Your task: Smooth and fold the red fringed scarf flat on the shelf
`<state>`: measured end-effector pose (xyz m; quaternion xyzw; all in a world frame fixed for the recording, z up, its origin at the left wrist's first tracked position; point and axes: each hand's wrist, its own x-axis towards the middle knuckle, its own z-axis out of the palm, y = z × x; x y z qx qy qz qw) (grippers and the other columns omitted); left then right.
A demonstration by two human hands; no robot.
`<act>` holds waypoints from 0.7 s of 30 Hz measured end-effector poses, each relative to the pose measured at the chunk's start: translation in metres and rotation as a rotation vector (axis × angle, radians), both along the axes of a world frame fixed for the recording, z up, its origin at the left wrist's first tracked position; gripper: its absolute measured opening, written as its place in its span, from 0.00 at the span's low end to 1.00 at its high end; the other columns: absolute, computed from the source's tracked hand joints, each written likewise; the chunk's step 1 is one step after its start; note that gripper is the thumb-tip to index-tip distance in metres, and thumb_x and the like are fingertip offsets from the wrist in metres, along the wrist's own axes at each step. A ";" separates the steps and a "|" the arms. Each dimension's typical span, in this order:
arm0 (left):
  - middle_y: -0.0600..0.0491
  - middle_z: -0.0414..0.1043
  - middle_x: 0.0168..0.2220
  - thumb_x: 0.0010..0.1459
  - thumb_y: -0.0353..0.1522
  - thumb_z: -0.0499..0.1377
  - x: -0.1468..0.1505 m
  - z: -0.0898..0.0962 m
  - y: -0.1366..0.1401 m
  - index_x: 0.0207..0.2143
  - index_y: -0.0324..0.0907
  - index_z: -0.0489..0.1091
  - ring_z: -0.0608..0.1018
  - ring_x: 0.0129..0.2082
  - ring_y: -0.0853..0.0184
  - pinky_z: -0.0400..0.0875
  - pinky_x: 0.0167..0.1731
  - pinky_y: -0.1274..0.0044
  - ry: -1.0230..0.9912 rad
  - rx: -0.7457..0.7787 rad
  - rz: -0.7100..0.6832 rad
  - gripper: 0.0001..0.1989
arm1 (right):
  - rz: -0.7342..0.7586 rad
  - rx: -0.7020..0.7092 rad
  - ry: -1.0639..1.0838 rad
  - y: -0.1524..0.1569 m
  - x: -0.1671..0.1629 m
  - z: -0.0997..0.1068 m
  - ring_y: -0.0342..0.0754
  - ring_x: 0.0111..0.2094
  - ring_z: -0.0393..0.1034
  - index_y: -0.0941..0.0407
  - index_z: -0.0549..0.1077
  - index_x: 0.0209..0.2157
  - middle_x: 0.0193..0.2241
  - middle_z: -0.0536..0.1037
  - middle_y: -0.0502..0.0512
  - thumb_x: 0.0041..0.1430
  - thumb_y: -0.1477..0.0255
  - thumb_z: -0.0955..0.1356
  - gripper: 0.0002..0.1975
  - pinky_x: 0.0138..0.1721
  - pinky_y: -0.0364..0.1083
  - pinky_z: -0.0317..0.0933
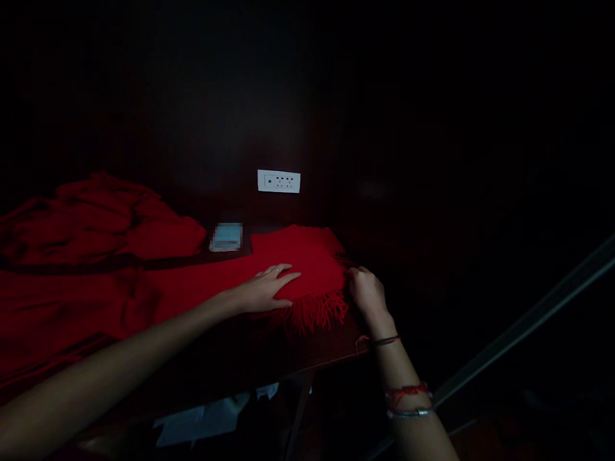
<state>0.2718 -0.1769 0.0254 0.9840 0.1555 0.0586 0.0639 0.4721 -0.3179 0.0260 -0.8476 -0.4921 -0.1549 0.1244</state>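
A red fringed scarf (312,256) lies along a dark tabletop, with its right end folded and tassels hanging toward the front. My left hand (263,289) rests on the cloth, fingers spread, a ring on one of them. At the scarf's right edge, the fingers of my right hand (369,291) are closed on the cloth or its fringe; the fingertips are partly hidden. Toward the left, the scarf's long part (182,288) runs out of view and looks wrinkled.
A heap of red cloth (110,221) is at the back left. Beside it lies a small pale blue, blurred-out item (227,237). A white socket panel (278,181) is on the dark wall. Below the table edge (312,366) are pale papers or bags (202,419).
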 end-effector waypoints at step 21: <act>0.43 0.65 0.39 0.50 0.27 0.50 -0.039 0.011 -0.015 0.40 0.41 0.64 0.70 0.37 0.59 0.66 0.31 0.71 0.060 0.240 0.166 0.13 | 0.777 -0.024 0.077 0.026 -0.041 0.008 0.44 0.41 0.62 0.58 0.67 0.42 0.38 0.70 0.56 0.53 0.70 0.61 0.15 0.43 0.44 0.54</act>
